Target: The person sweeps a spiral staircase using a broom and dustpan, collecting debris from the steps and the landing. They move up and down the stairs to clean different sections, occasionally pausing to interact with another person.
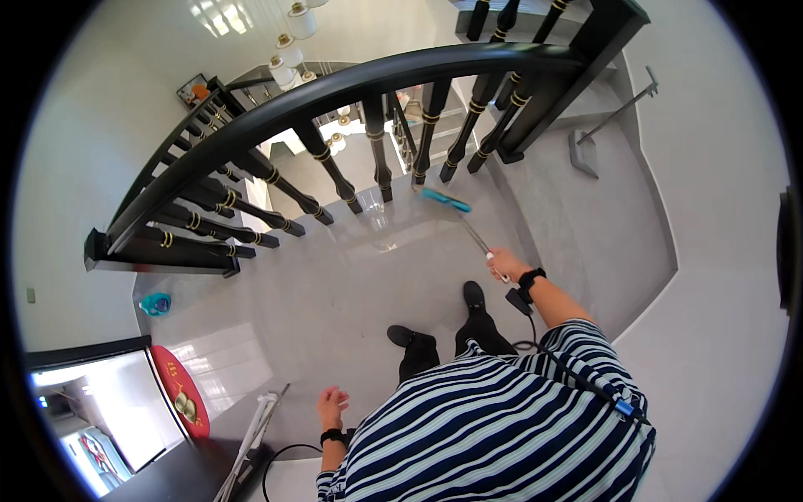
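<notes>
My right hand (509, 265) is closed round the white-ended handle of a broom (478, 234). The broom's blue bristled head (444, 199) is low at the grey tiled floor (351, 276), close to the feet of the black balusters (419, 150). Down at my left side, my left hand (332, 405) hangs empty with its fingers loosely curled and apart. A long-handled grey dustpan (584, 154) stands on the step to the right, apart from both hands.
A curved black handrail (351, 69) bounds the landing above a stairwell with hanging lamps (285, 53). A teal bottle (157, 304) stands by the left wall. Long poles (254, 433) lean at lower left, near a red round mat (182, 392) and a doorway. Steps rise at right.
</notes>
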`<action>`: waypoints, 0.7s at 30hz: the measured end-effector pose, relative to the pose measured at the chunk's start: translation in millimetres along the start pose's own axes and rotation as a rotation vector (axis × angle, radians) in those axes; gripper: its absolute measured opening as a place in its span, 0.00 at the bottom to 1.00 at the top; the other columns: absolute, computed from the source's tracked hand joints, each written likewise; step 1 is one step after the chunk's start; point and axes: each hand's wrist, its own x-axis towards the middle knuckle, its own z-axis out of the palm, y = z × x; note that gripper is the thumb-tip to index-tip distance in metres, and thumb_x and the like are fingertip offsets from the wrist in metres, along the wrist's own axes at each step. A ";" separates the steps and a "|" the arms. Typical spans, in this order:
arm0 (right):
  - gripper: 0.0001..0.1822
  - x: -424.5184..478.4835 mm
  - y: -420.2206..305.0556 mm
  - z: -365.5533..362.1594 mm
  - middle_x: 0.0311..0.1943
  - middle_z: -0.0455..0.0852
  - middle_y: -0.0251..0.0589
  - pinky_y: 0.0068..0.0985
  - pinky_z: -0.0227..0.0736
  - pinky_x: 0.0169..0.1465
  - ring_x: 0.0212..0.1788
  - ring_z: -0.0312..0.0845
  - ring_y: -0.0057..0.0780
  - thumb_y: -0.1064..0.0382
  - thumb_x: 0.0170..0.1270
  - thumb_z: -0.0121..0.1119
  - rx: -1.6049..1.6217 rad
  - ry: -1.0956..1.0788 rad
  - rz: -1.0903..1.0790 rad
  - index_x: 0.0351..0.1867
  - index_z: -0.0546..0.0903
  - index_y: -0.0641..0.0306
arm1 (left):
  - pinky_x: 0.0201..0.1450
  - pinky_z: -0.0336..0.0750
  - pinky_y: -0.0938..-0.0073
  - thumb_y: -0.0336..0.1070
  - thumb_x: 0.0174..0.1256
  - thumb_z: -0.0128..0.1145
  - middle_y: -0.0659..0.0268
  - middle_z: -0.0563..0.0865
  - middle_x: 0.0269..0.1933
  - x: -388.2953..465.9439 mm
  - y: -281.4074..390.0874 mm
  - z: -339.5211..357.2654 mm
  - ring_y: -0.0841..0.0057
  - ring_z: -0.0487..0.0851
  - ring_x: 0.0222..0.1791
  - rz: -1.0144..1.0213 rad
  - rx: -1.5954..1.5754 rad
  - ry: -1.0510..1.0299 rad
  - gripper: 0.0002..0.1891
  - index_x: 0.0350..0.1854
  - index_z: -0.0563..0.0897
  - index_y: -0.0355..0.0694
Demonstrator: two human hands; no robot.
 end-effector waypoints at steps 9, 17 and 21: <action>0.03 21.6 92.2 -11.7 0.12 0.76 0.38 0.33 0.63 0.16 0.12 0.70 0.37 0.65 0.33 0.61 -1.338 -0.399 -1.252 0.13 0.77 0.54 | 0.35 0.76 0.73 0.41 0.60 0.56 0.59 0.86 0.30 -9.2 -64.0 51.2 0.74 0.82 0.30 0.065 0.472 0.024 0.15 0.39 0.80 0.31; 0.16 -18.7 87.6 -141.3 0.21 0.77 0.32 0.21 0.61 0.15 0.14 0.68 0.19 0.71 0.55 0.53 0.079 -0.512 0.071 0.46 0.80 0.61 | 0.39 0.75 0.66 0.49 0.57 0.55 0.52 0.85 0.36 42.7 18.9 188.1 0.61 0.83 0.37 0.396 0.995 -0.281 0.20 0.40 0.81 0.35; 0.26 -81.5 73.5 -216.7 0.25 0.78 0.32 0.17 0.63 0.18 0.15 0.67 0.17 0.69 0.50 0.56 -0.035 -0.379 -0.024 0.56 0.75 0.60 | 0.30 0.76 0.74 0.38 0.65 0.48 0.63 0.84 0.33 -16.2 172.1 325.3 0.75 0.83 0.33 0.268 0.530 -0.304 0.12 0.45 0.77 0.39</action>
